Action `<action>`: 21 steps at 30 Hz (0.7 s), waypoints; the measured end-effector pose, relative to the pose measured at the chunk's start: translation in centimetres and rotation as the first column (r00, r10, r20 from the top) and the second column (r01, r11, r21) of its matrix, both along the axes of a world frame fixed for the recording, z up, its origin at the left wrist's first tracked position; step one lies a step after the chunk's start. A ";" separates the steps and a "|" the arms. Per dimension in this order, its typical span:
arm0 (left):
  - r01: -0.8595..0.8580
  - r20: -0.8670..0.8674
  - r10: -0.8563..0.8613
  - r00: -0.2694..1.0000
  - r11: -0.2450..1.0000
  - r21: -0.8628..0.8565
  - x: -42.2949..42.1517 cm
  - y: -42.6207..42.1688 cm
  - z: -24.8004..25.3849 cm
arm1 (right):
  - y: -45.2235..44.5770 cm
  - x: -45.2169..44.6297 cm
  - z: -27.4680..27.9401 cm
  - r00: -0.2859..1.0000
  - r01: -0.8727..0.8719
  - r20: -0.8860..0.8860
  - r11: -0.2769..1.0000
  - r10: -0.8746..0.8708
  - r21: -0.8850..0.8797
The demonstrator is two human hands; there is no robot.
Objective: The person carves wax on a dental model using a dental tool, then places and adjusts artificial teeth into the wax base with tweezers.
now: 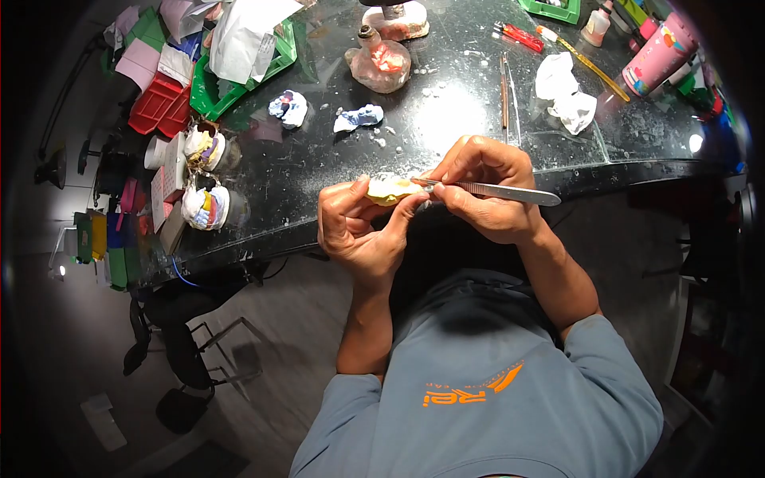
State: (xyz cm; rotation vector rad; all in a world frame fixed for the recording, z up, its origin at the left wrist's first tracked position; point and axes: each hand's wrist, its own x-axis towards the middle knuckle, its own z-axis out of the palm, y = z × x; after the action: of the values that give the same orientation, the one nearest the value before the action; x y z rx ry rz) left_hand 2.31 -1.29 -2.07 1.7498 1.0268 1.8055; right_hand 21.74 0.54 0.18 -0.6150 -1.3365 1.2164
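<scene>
Grey-blue shirt (478,398) cloth with orange lettering comes closest; beyond it, at the bench edge, the work is all in the fingertips. Thumb and fingers of the left hand (366,235) are pinched nearly together, gripping a yellow-and-white piece (389,190) between them. On the right hand (490,195), the fingertips are drawn in tight around a slim metal tool (510,192), its flat handle sticking out rightward. What counts most, I'd judge, is how tip and piece meet: the tool points left at the piece's right-hand end, both long axes running roughly side to side. So the piece lies just left of the right fingertips, though the left hand bears it; whether the right thumb touches it, I can't tell. Farther out, the dark bench (291,171) carries a pale blue lump (358,118) and, at left, two dental casts (209,209).
</scene>
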 end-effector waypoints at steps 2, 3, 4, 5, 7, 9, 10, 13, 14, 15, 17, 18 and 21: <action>0.002 0.026 -0.001 1.000 1.000 -0.014 0.2 0.0 0.3 | 0.1 -0.1 -0.2 0.999 0.030 0.025 0.999 -0.030 0.022; 0.013 0.067 -0.011 0.998 1.000 -0.019 0.4 0.1 0.4 | 0.0 -0.2 -0.1 0.999 0.042 0.016 0.999 -0.043 0.018; 0.024 0.109 -0.021 0.994 0.999 -0.024 0.5 0.2 0.4 | -0.1 -0.4 -0.1 0.998 0.055 0.006 0.998 -0.055 0.013; 0.019 0.103 -0.017 0.995 1.000 -0.019 0.5 0.2 0.4 | -0.1 -0.6 0.0 0.998 0.068 -0.003 0.998 -0.068 0.008; 0.007 0.091 -0.006 0.996 1.000 -0.012 0.5 0.2 0.4 | -0.1 -0.8 -0.2 0.993 0.112 0.026 0.992 -0.114 0.050; -0.030 -0.019 0.030 0.999 0.999 -0.014 0.2 -0.1 0.4 | -0.2 -0.8 -0.2 0.986 0.139 0.078 0.985 -0.147 0.102; -0.048 -0.074 0.047 0.996 0.999 -0.015 0.1 -0.2 0.4 | -0.3 -0.8 -0.2 0.980 0.145 0.115 0.981 -0.160 0.131; -0.059 -0.056 0.063 0.996 0.997 0.058 0.4 0.0 -0.3 | -0.3 -1.1 -0.3 0.962 0.194 0.137 0.944 -0.236 0.266; -0.067 -0.076 0.072 0.994 0.995 0.068 0.5 0.0 -0.3 | -0.2 -1.1 -0.4 0.957 0.208 0.138 0.933 -0.257 0.294; -0.075 -0.097 0.082 0.992 0.994 0.078 0.5 0.0 -0.1 | -0.3 -1.2 -0.4 0.951 0.222 0.138 0.921 -0.277 0.322; -0.094 -0.128 0.107 0.986 0.991 0.099 0.6 0.0 -0.1 | -0.3 -1.2 -0.7 0.941 0.232 0.161 0.914 -0.298 0.334; -0.105 -0.139 0.120 0.983 0.989 0.108 0.5 0.1 -0.3 | -0.3 -1.3 -0.8 0.935 0.237 0.173 0.910 -0.308 0.340; -0.131 -0.173 0.154 0.973 0.982 0.138 0.6 0.0 -0.1 | -0.2 -1.8 -0.8 0.911 0.326 0.129 0.877 -0.391 0.353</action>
State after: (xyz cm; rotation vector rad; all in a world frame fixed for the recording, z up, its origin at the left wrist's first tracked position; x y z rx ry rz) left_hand 2.93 -1.32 -2.21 1.9943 1.1606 1.8586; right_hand 19.90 0.38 -0.58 -0.7210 -1.4689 0.6243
